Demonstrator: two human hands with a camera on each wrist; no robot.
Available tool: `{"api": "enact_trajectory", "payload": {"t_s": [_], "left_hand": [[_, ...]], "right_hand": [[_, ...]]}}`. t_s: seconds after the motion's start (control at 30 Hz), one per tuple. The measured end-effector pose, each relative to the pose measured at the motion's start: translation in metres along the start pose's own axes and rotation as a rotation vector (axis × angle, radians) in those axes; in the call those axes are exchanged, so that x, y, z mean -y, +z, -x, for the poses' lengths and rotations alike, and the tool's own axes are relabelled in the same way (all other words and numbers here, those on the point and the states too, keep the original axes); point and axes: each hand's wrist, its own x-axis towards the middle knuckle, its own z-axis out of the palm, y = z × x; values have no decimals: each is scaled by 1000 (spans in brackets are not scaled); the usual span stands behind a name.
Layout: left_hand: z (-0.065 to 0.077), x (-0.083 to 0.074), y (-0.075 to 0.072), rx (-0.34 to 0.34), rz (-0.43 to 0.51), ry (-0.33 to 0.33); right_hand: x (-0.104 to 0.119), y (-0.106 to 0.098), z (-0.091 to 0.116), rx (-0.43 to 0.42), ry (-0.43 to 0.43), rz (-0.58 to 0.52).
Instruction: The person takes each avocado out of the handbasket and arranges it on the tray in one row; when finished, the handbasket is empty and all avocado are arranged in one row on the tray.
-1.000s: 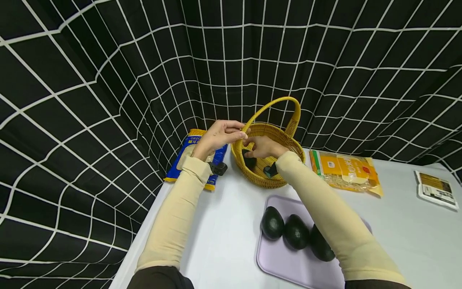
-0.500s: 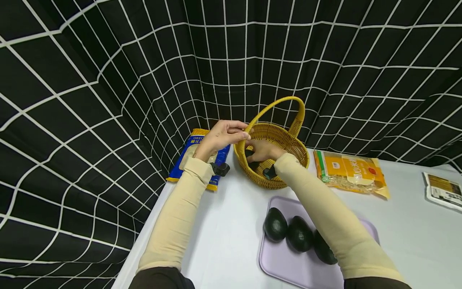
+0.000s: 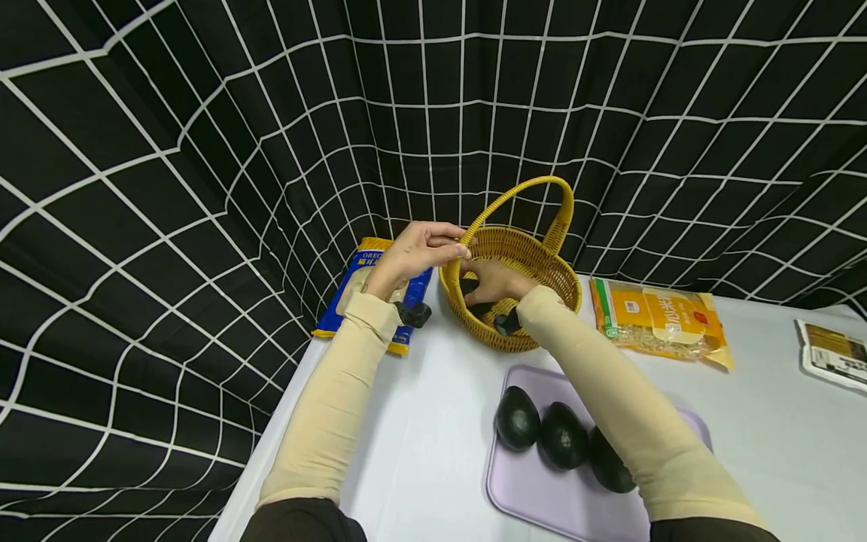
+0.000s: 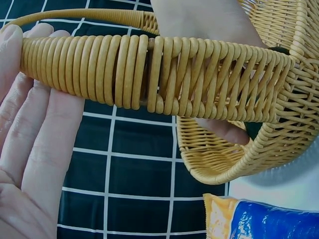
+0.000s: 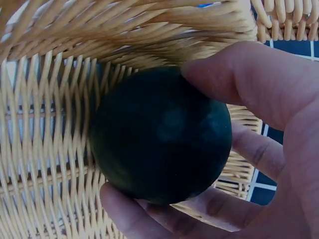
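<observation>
The yellow wicker basket (image 3: 506, 345) stands at the back of the white table, its tall handle (image 4: 89, 69) arching over it. My left hand (image 3: 415, 254) holds the handle's left side, thumb in front and fingers behind. Inside the basket, my right hand (image 3: 500, 281) grips a dark green avocado (image 5: 162, 134) against the wicker at the left wall. Thumb and fingers spread around its sides in the right wrist view; from the head view the hand partly covers it. Three more avocados lie in a row, the left one (image 3: 518, 418) nearest the tray's edge.
The avocados lie on a lilac tray (image 3: 528, 493), partly under my right forearm. A blue-and-yellow food bag (image 3: 345, 297) lies left of the basket, an orange bag (image 3: 660, 320) right of it. A small white-and-brown packet (image 3: 836, 352) lies far right. A black gridded curtain (image 3: 406, 90) rises behind.
The head view has shifted slightly, moving the table things a little right in the picture. Both hands keep nearly the same place at the basket.
</observation>
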Motion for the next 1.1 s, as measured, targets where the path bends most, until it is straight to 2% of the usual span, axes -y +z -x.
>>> {"api": "enact_trajectory", "payload": {"t_s": [0.33,0.47,1.1], "left_hand": [[0,-3,0,4,10,-14],[0,-4,0,5,33,-20],[0,-2,0,-5,16,-18]], "right_hand": [[-4,-7,10,4,59,-6],[-4,-10,15,-15,36,10],[2,-33,52,-131,-13,-23]]}}
